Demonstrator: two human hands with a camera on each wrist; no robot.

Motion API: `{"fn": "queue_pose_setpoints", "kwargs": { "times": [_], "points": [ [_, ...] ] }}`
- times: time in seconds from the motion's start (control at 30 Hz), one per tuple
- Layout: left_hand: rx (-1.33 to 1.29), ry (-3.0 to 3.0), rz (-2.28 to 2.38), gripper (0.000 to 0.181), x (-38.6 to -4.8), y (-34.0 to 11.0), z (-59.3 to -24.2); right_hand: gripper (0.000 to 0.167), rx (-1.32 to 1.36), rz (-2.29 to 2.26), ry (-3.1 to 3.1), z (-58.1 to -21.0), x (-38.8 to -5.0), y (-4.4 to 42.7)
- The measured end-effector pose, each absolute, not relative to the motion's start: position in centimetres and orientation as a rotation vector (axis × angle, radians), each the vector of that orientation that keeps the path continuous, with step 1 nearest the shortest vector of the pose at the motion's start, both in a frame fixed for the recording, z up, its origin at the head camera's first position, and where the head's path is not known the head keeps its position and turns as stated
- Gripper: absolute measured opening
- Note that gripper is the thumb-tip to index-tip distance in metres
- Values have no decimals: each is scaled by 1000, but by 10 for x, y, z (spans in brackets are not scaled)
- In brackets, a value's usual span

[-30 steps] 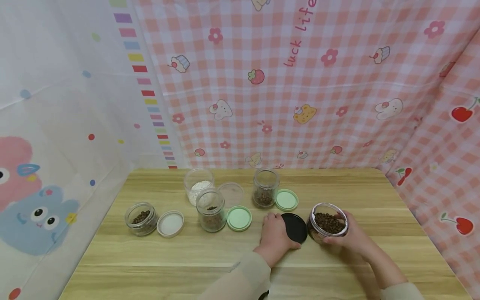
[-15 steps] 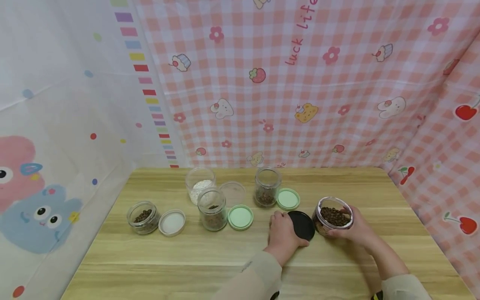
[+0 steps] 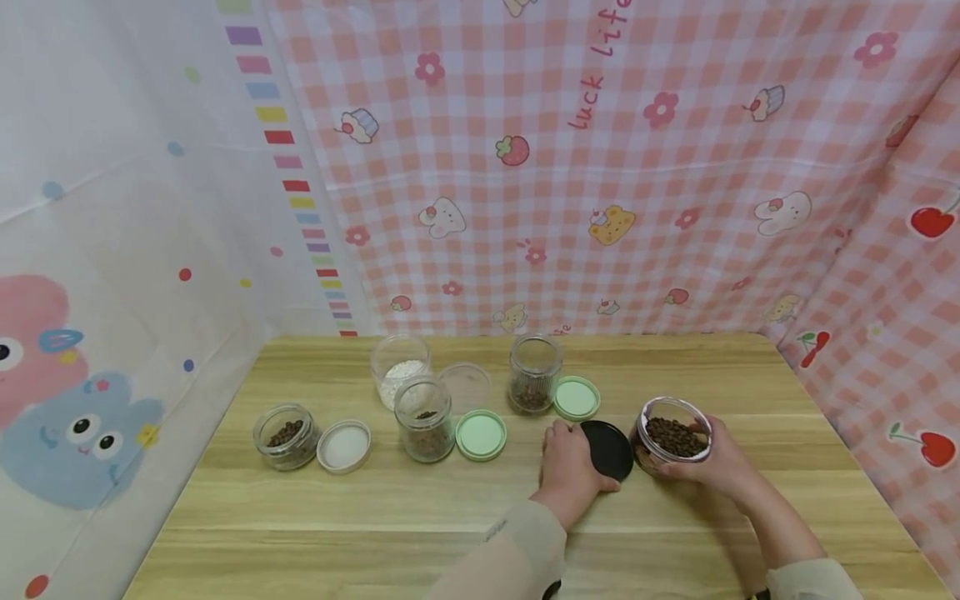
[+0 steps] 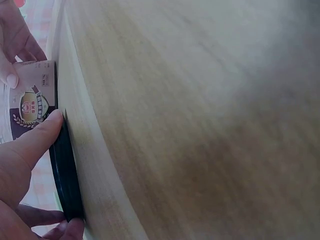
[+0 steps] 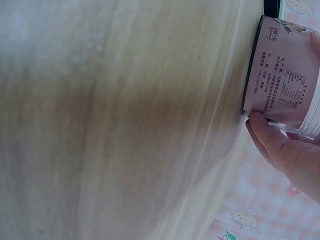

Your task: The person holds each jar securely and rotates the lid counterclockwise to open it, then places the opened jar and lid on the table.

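My left hand (image 3: pixel 568 468) holds a black round lid (image 3: pixel 611 452) by its edge, thumb on the near side and fingers on the far side. In the left wrist view the lid (image 4: pixel 66 172) lies flat against the tabletop. Just right of it stands a clear jar (image 3: pixel 643 448) filled with brown beans that look like coffee beans. My right hand (image 3: pixel 722 463) grips this jar from its right side. A pink printed label (image 5: pixel 280 75) wraps the jar in the right wrist view, and its base is at the table surface.
Along the left and middle stand an open low bean jar (image 3: pixel 288 450), a white lid (image 3: pixel 344 447), a tub of white grains (image 3: pixel 390 358), a ribbed jar (image 3: pixel 423 437) and a green lid (image 3: pixel 482 435). Behind my left hand are another jar (image 3: pixel 534 362) and green lid (image 3: pixel 577 398).
Both hands have shifted slightly to the right, carrying the black lid and the bean jar along the table. Their grips look the same; the other jars and lids stay put.
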State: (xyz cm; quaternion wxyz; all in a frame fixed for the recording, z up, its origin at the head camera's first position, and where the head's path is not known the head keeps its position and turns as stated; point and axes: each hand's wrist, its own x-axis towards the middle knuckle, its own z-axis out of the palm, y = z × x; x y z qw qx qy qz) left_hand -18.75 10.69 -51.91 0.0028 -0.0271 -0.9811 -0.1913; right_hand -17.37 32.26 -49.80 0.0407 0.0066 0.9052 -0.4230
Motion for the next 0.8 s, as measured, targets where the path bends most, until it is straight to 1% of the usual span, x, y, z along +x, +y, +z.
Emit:
{"fn": "queue_pose_setpoints", "kwargs": {
  "times": [0.43,0.7,0.8],
  "points": [
    [-126,-3081,-544,99,-185,110,-521,101,41,-1319,2778,-500,-171,322],
    [-155,-3066,-712,105,-184,104,-522,101,18,-1396,2773,-499,-170,316],
    [-187,-3039,-780,103,-184,101,-520,106,64,-1422,2746,-495,-169,314]
  ]
}}
